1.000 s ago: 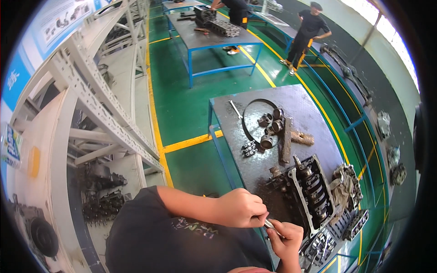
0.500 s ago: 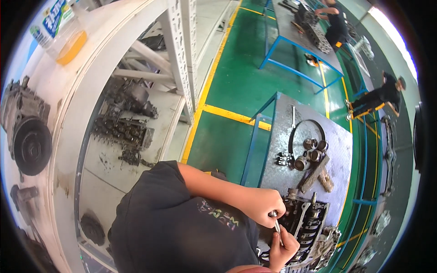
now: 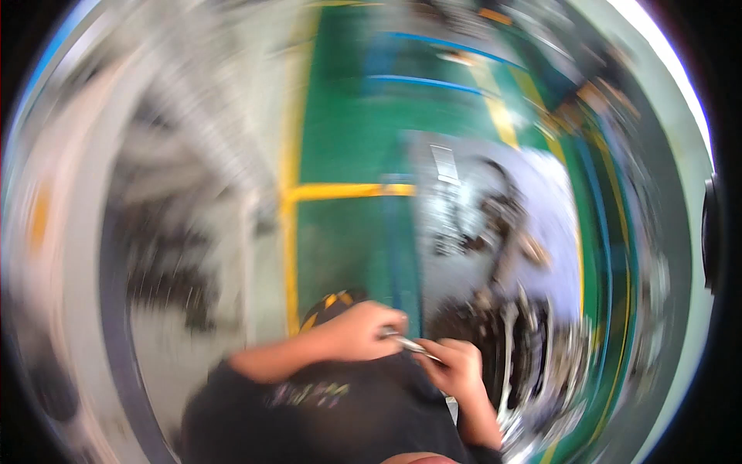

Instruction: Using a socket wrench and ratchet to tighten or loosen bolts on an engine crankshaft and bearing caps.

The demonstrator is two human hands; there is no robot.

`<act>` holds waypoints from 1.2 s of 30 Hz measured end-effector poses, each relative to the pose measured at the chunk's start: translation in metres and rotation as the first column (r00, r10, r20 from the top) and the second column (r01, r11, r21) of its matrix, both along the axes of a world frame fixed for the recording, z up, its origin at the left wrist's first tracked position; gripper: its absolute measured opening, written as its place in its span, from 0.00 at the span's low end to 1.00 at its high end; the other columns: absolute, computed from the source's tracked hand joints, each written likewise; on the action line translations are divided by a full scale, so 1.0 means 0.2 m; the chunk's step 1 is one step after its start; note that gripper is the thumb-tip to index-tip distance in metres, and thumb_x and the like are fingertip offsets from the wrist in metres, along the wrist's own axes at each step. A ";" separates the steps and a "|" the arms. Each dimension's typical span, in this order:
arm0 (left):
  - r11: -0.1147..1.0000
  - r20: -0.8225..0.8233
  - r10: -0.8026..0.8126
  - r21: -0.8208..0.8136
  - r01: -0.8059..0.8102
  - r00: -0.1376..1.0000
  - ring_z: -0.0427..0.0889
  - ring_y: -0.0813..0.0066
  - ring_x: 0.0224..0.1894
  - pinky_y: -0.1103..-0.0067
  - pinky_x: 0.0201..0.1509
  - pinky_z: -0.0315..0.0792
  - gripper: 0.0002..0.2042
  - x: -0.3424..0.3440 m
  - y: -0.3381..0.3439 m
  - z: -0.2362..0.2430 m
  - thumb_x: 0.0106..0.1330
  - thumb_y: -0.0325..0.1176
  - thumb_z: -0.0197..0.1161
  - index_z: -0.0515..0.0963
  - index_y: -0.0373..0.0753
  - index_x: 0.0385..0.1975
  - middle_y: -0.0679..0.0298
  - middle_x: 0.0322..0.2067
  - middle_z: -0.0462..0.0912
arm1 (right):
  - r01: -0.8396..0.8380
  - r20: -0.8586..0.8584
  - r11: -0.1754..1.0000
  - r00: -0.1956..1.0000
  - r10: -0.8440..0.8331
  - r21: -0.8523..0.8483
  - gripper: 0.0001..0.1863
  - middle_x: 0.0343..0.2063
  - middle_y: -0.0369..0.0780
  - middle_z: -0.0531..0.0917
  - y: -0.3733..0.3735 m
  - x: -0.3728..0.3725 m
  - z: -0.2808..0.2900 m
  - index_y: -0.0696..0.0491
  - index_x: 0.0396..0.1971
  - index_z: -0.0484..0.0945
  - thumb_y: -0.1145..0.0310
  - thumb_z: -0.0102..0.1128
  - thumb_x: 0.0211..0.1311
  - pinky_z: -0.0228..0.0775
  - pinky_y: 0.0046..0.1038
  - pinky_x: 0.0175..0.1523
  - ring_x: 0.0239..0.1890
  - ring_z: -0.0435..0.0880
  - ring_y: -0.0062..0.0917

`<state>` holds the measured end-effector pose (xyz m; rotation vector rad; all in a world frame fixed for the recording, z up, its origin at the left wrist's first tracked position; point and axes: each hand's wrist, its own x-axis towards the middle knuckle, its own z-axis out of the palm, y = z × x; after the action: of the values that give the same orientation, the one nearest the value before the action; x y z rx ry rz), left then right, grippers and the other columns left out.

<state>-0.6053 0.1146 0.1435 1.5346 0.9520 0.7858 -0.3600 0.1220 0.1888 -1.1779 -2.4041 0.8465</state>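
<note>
My left hand (image 3: 369, 331) and my right hand (image 3: 454, 365) are close together in front of my dark shirt, both closed on a slim silver metal tool (image 3: 411, 344), which slants down from left to right between them; its exact kind is blurred. Just right of my hands, a dark engine block (image 3: 529, 352) lies on the near end of the steel workbench (image 3: 560, 263). Motion blur smears most detail.
Farther up the bench are dark round parts (image 3: 498, 209), a wooden piece (image 3: 535, 249) and small metal items. Pale shelving (image 3: 116, 100) with dark parts runs along my left. Another workbench (image 3: 429, 83) stands ahead, with blurred dark shapes beyond it.
The view has swung and is now heavily blurred. My hands, still on the silver tool, appear higher and farther left in the picture, and the tool lies flatter than half a second ago.
</note>
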 end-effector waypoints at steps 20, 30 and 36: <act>0.289 -0.046 -0.954 -0.402 0.869 0.296 0.79 0.83 0.33 0.84 0.37 0.72 0.07 1.14 0.17 -0.06 0.60 0.25 0.65 0.82 0.29 0.36 0.63 0.31 0.84 | 0.933 -0.178 0.352 0.359 -0.916 0.072 0.11 0.20 0.41 0.80 -1.16 0.26 -0.17 0.48 0.40 0.84 0.59 0.63 0.62 0.70 0.39 0.28 0.24 0.81 0.39; -0.266 -0.229 -0.919 -0.242 0.933 -0.322 0.79 0.83 0.31 0.82 0.34 0.73 0.09 1.81 -1.19 -0.21 0.64 0.27 0.61 0.83 0.30 0.40 0.65 0.29 0.84 | 0.907 -0.289 -0.315 -0.393 -0.873 -0.281 0.12 0.27 0.43 0.85 -2.46 0.16 -0.36 0.54 0.42 0.85 0.66 0.64 0.60 0.75 0.32 0.35 0.28 0.85 0.35; -0.006 -0.082 -0.994 -0.588 0.809 -0.067 0.75 0.85 0.25 0.84 0.25 0.66 0.15 2.15 -1.80 -0.52 0.71 0.41 0.59 0.81 0.35 0.44 0.66 0.28 0.82 | 0.458 -0.145 -0.533 -0.838 -0.526 -0.711 0.21 0.36 0.48 0.85 -2.92 0.45 -0.57 0.58 0.54 0.77 0.71 0.58 0.61 0.75 0.33 0.44 0.35 0.85 0.36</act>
<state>-0.1748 -0.2454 0.0402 1.5846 0.0489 -0.9207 -0.2697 -0.4615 0.0743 -1.7131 0.4654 0.3153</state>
